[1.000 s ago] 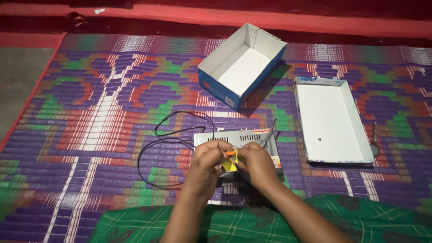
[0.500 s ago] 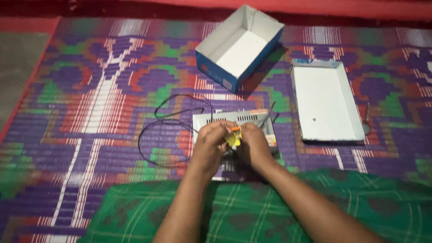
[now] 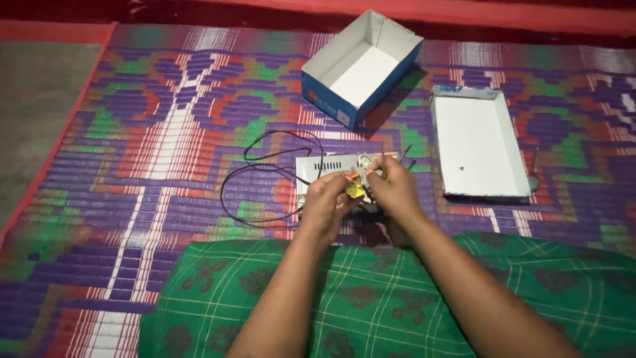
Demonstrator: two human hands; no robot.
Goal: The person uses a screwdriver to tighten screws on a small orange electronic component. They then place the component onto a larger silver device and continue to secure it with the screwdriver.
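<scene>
Head camera is looking down on a person sitting on a woven mat patterned in purple, red and green [image 3: 165, 166], a green checked cloth [image 3: 371, 298] over the lap. Both hands are meeting over a flat light-grey metal device case with vent slots [image 3: 324, 164], which is lying on the mat just ahead of the knees.

Left hand [image 3: 324, 205] is pinching a small yellow-and-orange part [image 3: 354, 189] between closed fingertips, and right hand [image 3: 394, 189] is closing around the same part from the other side, fingers curled in tight. Whether that part is joined to the case I cannot tell; the hands are covering it.

By my judgement the little part is light and probably delicate, best gripped at its edges with fingertips, as both hands are doing. The case looks stiff and light enough to slide, so it may want steadying.

One thin black cable [image 3: 265, 176] is looping out to the left of the case. Counting on: one open blue-and-white cardboard box [image 3: 361, 66] is standing tilted farther away, and one shallow white rectangular tray or lid [image 3: 477, 142] is lying to the right, well apart from the hands. Two hands, one case, one small part.
</scene>
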